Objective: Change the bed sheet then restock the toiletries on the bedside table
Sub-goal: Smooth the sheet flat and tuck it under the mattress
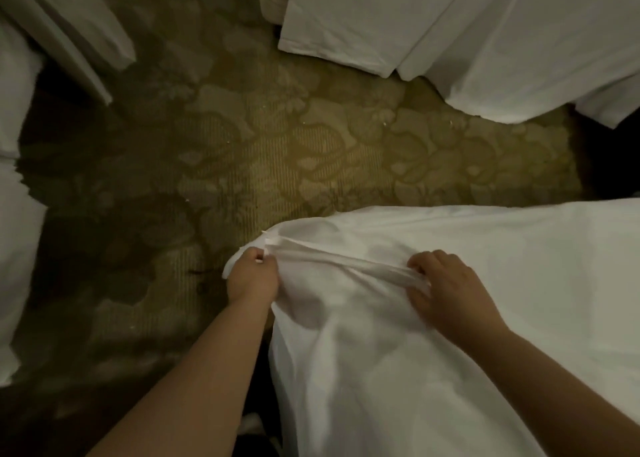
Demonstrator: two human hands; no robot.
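Two hands gripping a white sheet (433, 335) above the carpet (277, 144), left hand (252, 276) pinching its gathered edge, right hand (446, 290) with fingers (420, 266) curling round the same fold, more white bedding (485, 40) lying beyond the carpet

Patterned olive carpet (277, 151); white linens (485, 40) draped onto it.

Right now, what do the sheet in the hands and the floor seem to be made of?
Sheet: thin woven cloth, likely cotton or a blend, white and matte; it bunches into soft folds where the left hand and right hand grip it.
Floor: carpet, olive and tan, with a ribbed weave and a floral pattern; the fibre cannot be told.
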